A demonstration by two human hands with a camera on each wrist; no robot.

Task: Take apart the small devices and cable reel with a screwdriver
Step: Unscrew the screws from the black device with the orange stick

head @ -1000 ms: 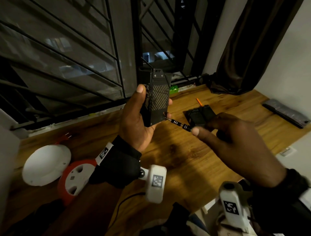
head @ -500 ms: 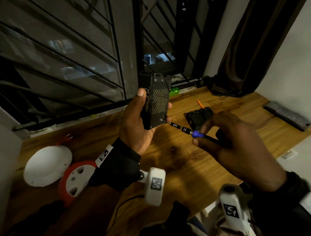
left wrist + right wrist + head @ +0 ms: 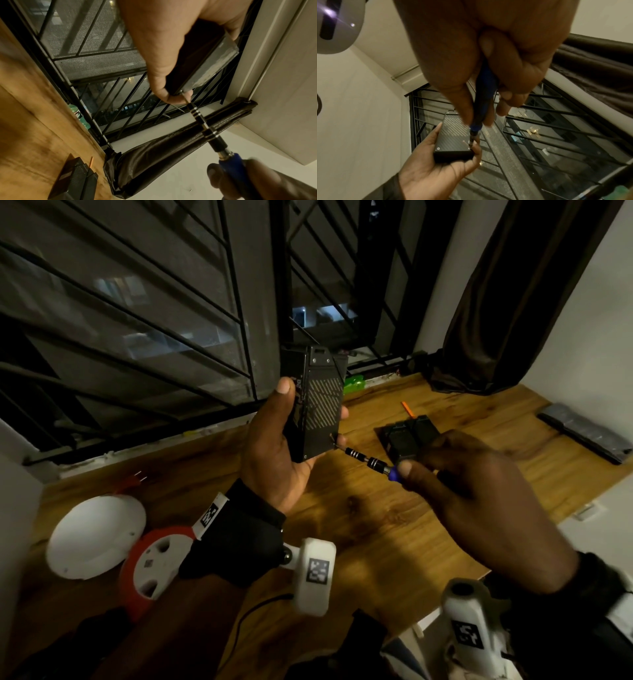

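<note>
My left hand (image 3: 274, 446) grips a small black device (image 3: 318, 405) with a striped face, held upright above the wooden table (image 3: 359, 525). In the right wrist view the device (image 3: 453, 136) lies in that palm, thumb along its left edge. My right hand (image 3: 462, 484) pinches the blue handle of a slim screwdriver (image 3: 368, 461). Its tip sits at a screw in the device's lower right corner, seen in the left wrist view on the screwdriver (image 3: 202, 124). The red and white cable reel (image 3: 150, 566) lies on the table at the left, below my left wrist.
A white round cover (image 3: 92, 535) lies beside the reel. A second black device (image 3: 407, 436) and an orange stick (image 3: 408, 409) rest at mid-table. A grey flat bar (image 3: 585, 433) lies far right. A barred window and dark curtain (image 3: 496, 302) stand behind.
My right hand's fingers have shifted along the screwdriver handle, baring its blue part, while the tip has stayed at the same corner screw. The left hand has held the device nearly still.
</note>
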